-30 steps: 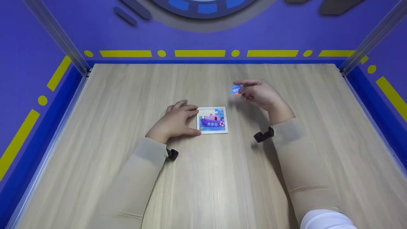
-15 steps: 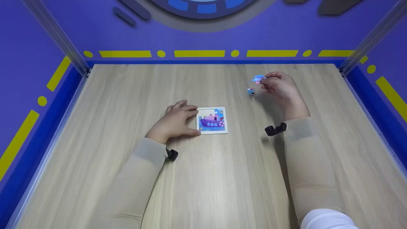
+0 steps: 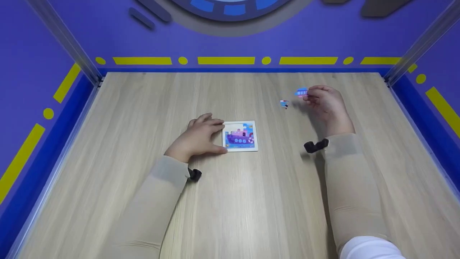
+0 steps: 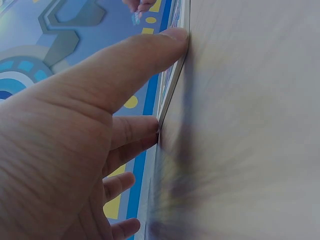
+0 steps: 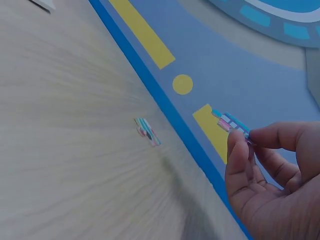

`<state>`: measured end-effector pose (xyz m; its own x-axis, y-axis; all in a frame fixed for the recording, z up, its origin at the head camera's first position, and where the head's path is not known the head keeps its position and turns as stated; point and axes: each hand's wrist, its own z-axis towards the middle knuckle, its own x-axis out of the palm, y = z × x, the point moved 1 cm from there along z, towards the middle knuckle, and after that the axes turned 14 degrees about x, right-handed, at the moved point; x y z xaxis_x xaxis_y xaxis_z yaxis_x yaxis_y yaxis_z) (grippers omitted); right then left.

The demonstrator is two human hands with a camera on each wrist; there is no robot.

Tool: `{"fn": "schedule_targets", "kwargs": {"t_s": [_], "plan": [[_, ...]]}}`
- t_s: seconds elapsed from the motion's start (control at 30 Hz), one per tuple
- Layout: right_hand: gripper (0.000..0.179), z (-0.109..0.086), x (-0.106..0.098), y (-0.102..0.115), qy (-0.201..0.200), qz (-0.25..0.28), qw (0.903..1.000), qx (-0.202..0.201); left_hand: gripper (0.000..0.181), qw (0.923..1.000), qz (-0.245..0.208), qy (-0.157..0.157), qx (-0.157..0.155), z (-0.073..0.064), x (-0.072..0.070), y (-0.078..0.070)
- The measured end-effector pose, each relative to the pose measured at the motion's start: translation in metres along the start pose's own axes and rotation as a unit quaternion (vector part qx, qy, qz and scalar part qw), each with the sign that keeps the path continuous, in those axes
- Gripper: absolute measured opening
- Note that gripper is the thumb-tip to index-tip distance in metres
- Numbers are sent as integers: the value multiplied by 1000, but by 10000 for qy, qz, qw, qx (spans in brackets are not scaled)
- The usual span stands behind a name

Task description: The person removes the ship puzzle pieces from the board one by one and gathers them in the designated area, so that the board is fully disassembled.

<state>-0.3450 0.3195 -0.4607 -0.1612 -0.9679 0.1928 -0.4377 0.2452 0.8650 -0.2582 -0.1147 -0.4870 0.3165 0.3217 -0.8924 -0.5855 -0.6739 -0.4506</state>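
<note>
A small white-framed jigsaw puzzle point(image 3: 240, 141) with a purple and pink ship lies flat on the table; its upper left shows a pale gap. My left hand point(image 3: 199, 136) rests at its left side, thumb and index finger extended and touching the frame's edge near the two left corners. Raised above the table at the back right, my right hand point(image 3: 329, 106) pinches a blue and pink puzzle piece point(image 3: 301, 92) between thumb and fingers. Another puzzle piece point(image 3: 284, 104) lies loose on the wood, left of that hand; the right wrist view shows both pieces.
The pale wooden table point(image 3: 230, 201) is bounded by purple-blue panels point(image 3: 222, 46) with yellow marks at the back and sides. Black wrist cameras point(image 3: 316, 145) sit at both cuffs.
My right hand has moved to the right with its puzzle piece, then slightly more right and nearer. The loose piece, not visible at first, came into sight. My left hand and the frame stayed still.
</note>
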Motion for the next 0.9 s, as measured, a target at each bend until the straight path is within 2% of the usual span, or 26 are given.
{"fn": "schedule_targets", "kwargs": {"t_s": [0.37,0.67,0.9], "plan": [[31,9,-10,-10,-485,-715,9961,199,95,10000,-91,21,-12,0,-1,0],[27,15,-10,-12,-508,-1112,9915,455,96,10000,-83,24,-7,0,1,2],[38,15,-10,-10,-718,-1546,9837,582,97,10000,-70,20,-6,0,0,1]]}}
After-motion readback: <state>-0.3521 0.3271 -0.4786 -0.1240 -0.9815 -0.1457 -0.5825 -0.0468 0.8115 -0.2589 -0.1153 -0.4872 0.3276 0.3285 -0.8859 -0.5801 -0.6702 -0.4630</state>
